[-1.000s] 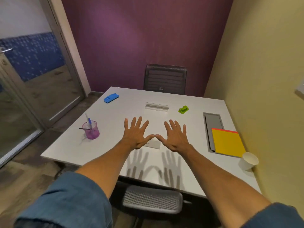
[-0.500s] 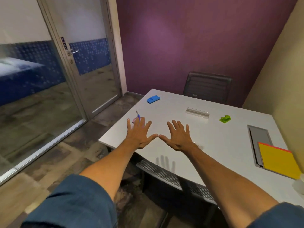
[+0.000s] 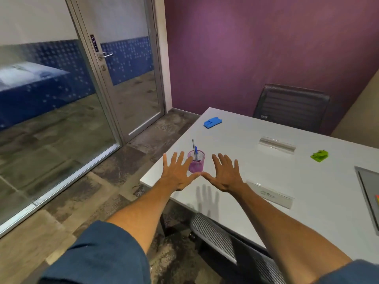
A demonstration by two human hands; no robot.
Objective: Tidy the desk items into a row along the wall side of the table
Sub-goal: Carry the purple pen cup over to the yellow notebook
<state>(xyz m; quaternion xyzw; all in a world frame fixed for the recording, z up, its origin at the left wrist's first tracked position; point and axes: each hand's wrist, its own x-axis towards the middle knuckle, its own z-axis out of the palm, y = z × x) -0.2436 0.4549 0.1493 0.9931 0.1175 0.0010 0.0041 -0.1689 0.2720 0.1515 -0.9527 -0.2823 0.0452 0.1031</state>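
A purple mesh pen cup (image 3: 197,165) with pens in it stands near the left edge of the white table (image 3: 242,152). My left hand (image 3: 178,175) and my right hand (image 3: 225,175) hover spread and palm-down on either side of it, thumbs almost meeting, holding nothing. A blue object (image 3: 212,122) lies at the far left corner. A clear acrylic holder (image 3: 277,144) lies mid-table, and a green object (image 3: 319,155) lies to its right. A clear name plate (image 3: 272,196) lies by my right wrist.
A grey cable tray (image 3: 369,191) is set into the table at the right edge of view. A dark chair (image 3: 291,107) stands at the far side, another chair (image 3: 217,234) is tucked under the near edge. A glass door (image 3: 127,83) and floor lie to the left.
The view has swung left, so the yellow notebook and paper cup have left the frame. My hands have moved left over the table edge, and the pen cup now shows between them.
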